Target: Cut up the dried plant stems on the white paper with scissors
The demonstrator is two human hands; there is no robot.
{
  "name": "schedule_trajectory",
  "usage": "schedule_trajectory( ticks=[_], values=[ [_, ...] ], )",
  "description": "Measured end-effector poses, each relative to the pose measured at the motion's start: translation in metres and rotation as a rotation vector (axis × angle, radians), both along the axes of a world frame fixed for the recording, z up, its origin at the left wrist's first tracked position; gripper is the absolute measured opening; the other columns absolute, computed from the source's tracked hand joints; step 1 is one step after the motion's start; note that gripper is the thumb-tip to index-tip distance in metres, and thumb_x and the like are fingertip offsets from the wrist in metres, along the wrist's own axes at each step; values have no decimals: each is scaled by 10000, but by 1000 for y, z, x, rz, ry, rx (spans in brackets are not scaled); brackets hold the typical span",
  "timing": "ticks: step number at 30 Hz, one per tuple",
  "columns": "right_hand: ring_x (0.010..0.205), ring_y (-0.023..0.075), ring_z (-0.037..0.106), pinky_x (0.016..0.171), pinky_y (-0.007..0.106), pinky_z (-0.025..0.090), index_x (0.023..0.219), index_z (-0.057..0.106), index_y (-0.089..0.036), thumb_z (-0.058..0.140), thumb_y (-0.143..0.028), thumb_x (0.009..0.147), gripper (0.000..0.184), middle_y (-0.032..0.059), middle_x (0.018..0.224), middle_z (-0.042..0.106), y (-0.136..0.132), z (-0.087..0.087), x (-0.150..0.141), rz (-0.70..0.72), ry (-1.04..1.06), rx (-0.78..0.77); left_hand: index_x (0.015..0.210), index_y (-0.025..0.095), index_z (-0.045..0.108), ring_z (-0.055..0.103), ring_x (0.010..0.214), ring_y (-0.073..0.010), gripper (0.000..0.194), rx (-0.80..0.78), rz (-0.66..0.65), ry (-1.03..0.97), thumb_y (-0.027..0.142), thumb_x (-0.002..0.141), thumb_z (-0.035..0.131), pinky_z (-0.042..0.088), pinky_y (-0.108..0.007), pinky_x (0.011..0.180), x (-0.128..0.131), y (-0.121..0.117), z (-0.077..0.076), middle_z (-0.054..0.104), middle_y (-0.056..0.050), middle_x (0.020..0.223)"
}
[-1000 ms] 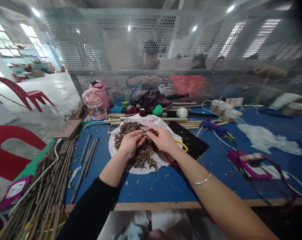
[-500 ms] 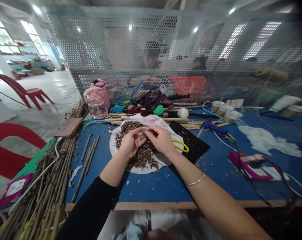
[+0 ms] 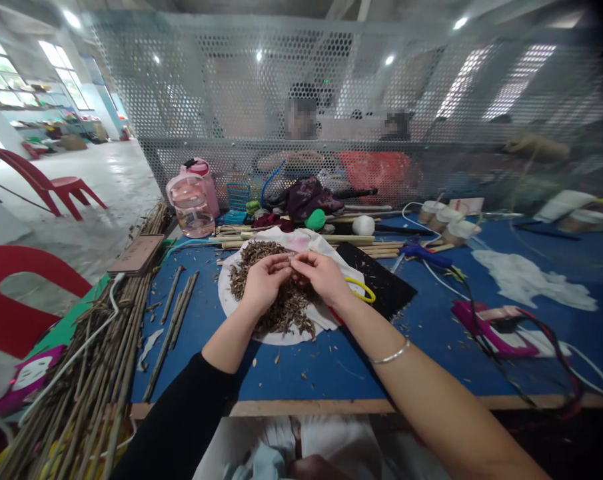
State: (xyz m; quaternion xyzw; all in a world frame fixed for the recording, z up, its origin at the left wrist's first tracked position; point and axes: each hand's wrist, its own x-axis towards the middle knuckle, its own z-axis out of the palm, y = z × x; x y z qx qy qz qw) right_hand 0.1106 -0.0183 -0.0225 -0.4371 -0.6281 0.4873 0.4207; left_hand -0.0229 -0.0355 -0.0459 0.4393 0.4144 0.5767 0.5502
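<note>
Over a heap of brown dried plant bits (image 3: 291, 317) my two hands meet fingertip to fingertip. My left hand (image 3: 267, 281) has its fingers curled and pinched, and my right hand (image 3: 321, 275) pinches right beside it. Whatever lies between the fingertips is too small to name. The heap rests on a round white cloth (image 3: 226, 293) spread on the blue table. By my right wrist, the yellow handle loop (image 3: 364, 291) of a tool lies over a black mat (image 3: 394, 283).
Bundled sticks (image 3: 106, 347) line the left edge, with a few cut sticks (image 3: 178, 313) nearby. Behind the cloth stand a pink-topped water jug (image 3: 194, 207), a green yarn ball (image 3: 315, 219) and a white ball (image 3: 364, 226). Rightward lie a blue glue gun (image 3: 426, 255), cables and paper cups (image 3: 458, 231).
My left hand has turned from a half-open palm with spread fingers to a curled pinch. Its fingertips have come together with those of my right hand.
</note>
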Motion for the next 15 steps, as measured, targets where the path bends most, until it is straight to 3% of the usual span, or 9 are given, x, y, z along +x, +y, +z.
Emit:
schedule_trajectory(
  ticks=[3,8,11,13,15],
  values=[
    [543,88,518,487,199,389,754,517,-181,636,-378,662,247,-21,663,563,1,-3,5,15,196,-209,977,129,608,627,787,-164,278,66,72,232,180,703,614,493,-314,768,-5,3,-6,678,-89,890],
    [472,67,469,450,187,359,738,477,-181,657,-391,645,292,-45,591,522,-10,8,37,39,174,-246,950,170,657,620,882,-167,216,261,202,734,176,773,533,458,-317,878,-14,1,-5,689,-59,943],
    [480,63,453,482,188,363,704,531,-153,638,-375,696,248,-45,545,504,-29,28,81,420,-234,-252,971,168,658,604,930,-166,248,364,183,936,138,785,497,446,-308,906,-16,0,-1,678,-59,979],
    [497,72,470,480,192,364,736,607,-126,638,-375,700,254,-16,586,549,-45,41,117,742,-538,-386,991,163,652,572,993,-171,277,436,200,1038,119,794,463,422,-314,938,-16,0,4,647,-71,1049],
    [497,90,483,443,192,335,874,651,-129,646,-398,687,328,-6,603,569,-57,46,148,822,-767,-476,1005,167,647,535,1041,-181,292,477,231,1128,128,806,437,401,-320,956,-16,-3,12,608,-79,1100]
  ],
)
